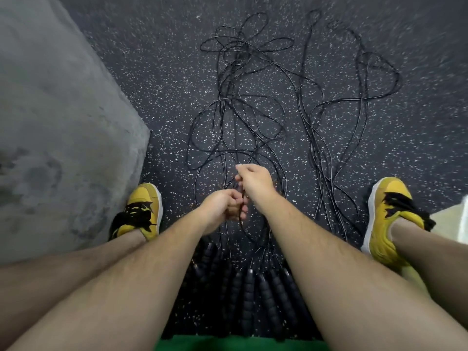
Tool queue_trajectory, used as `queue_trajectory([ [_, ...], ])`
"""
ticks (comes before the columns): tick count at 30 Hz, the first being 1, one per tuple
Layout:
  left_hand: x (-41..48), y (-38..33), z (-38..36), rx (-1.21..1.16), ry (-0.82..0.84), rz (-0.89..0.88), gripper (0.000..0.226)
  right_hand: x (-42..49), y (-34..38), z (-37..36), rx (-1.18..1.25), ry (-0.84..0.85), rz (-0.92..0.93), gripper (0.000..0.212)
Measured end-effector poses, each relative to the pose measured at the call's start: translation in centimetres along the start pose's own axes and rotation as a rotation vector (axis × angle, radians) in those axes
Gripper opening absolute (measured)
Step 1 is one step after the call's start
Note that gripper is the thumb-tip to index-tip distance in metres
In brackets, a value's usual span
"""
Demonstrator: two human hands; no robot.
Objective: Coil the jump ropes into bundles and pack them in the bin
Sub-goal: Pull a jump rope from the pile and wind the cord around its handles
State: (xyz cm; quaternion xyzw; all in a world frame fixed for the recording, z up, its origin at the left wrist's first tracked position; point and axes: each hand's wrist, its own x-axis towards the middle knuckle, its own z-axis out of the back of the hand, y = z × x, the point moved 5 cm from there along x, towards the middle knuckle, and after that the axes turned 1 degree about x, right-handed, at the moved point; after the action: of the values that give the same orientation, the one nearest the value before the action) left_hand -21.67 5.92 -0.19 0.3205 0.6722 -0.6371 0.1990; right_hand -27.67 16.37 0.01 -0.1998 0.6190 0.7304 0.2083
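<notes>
Left hand [222,207]: fingers curled round a black cord, close in to the body. Right hand [255,183]: just beyond it, thumb and forefinger pinching what looks like the same run of cord. Could be more than one strand in there, can't tell through the blur.

Jump ropes [243,117]: loose on the speckled floor [152,84], fanning away beyond the hands in two overlapping heaps, one straight ahead and one off to the right. Handles [249,292] are bunched side by side on the near side of the hands, between the forearms. Nothing coiled yet by the look of it. Bin not in view.

Risks:
- Loops cross everywhere ahead of the hands. Hauling one cord likely drags its neighbours and cinches a crossing into a knot.
- Two strands in one grip means two ropes wound into one bundle.
- Handles are packed tight, so it's easy to pair the wrong two.
- The right-side heap runs near the right shoe [390,214]; a foot shift could pin or snag it. Left shoe [143,209] sits apart from the cords.
</notes>
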Motion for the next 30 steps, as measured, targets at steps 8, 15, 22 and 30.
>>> queue_trajectory([
  [8,1.4,-3.8,1.6,-0.35,-0.286,-0.033,0.038,-4.3,0.8,1.5,-0.003,0.224,0.057,0.021],
  [15,0.6,-3.9,-0.3,-0.269,-0.404,0.004,0.018,-6.4,0.4,2.4,-0.121,0.328,-0.009,0.024],
  [22,-3.3,-2.5,-1.0,-0.006,-0.175,-0.118,0.025,-6.4,0.3,2.1,0.101,0.138,-0.125,0.018],
  [30,-6.4,-1.0,-1.4,0.083,-0.015,0.007,0.023,-7.9,0.7,3.0,0.015,0.137,0.034,0.026],
])
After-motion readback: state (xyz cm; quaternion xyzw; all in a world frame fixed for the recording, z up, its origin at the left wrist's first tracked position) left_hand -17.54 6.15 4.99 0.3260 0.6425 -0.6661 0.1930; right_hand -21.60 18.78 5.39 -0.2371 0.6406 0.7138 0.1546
